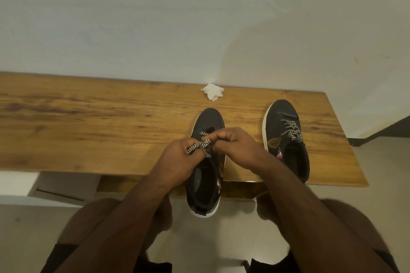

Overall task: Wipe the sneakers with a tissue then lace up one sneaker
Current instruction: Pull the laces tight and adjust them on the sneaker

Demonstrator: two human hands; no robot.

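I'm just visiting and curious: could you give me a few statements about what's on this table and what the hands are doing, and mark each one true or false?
1. Both hands, left hand and right hand, work the lace of the near sneaker. True.
2. The tissue lies inside the far sneaker. False: it lies on the table by the wall, beyond the shoes.
3. The far sneaker has a lace threaded through it. True.
4. The near sneaker sits wholly on the table. False: its heel juts out past the front edge.
5. One hand holds the tissue. False: no hand touches it.
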